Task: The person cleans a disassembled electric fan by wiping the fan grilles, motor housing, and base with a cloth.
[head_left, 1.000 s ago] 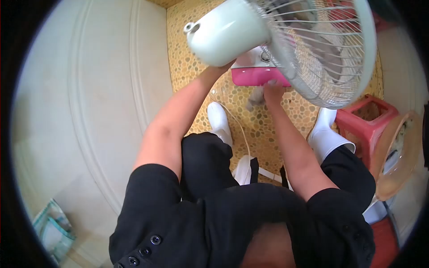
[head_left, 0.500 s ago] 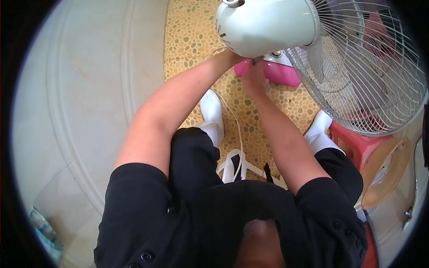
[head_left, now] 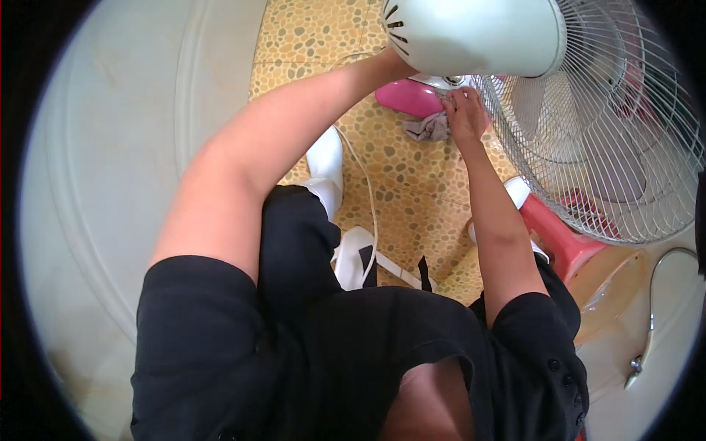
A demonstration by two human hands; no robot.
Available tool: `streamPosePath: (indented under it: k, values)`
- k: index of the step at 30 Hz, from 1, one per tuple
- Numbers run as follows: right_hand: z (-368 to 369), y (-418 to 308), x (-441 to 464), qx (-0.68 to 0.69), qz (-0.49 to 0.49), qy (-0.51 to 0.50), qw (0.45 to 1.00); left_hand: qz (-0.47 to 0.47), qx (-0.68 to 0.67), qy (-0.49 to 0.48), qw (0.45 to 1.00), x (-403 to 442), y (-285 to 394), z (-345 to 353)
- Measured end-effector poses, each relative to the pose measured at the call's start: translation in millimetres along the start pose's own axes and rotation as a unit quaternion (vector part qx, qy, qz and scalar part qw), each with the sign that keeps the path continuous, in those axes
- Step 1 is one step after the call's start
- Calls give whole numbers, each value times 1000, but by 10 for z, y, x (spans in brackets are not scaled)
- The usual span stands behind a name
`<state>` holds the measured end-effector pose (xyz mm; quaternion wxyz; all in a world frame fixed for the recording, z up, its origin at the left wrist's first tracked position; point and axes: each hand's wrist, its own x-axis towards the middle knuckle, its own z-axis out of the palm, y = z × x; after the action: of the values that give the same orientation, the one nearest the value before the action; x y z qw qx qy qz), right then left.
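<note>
Over pink base [head_left: 409, 98], fan [head_left: 476, 37] faces right (axis crosswise).

The left arm [head_left: 272, 132] reaches forward from a bent elbow, its forearm slanting inward to the left hand [head_left: 401, 62], whose fingers are hidden from view. Beside and slightly nearer the body, the right hand [head_left: 466, 116] is turned back uppermost, its fingers bent and pointing forward and toward the left hand. Behind it, the right wrist [head_left: 471, 147] is nearly in line with the extended forearm [head_left: 494, 191].
</note>
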<state>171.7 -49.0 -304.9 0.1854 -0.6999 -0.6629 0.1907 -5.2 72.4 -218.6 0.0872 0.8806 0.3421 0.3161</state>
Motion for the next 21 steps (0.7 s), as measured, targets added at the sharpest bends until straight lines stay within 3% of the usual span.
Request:
streamPosePath:
  k: [3, 5, 8, 12, 15, 21]
  values:
    - [192, 242, 40, 119, 21, 29, 992, -11, 0, -1, 1000, 30, 17, -17]
    - [239, 184, 56, 115, -12, 51, 992, -13, 1, -7, 1000, 31, 13, -27]
    - [191, 46, 87, -52, -131, 78, 987, -14, -2, -15, 1000, 24, 15, -35]
    - [347, -274, 135, -143, -220, 18, 965, -17, -4, -17, 1000, 24, 8, -26]
    - [443, -510, 138, -177, -228, -13, 957, -18, -5, -21, 1000, 21, 33, -29]
    - [362, -258, 11, -116, -153, -16, 981, -19, -7, -28, 999, 11, 56, -63]
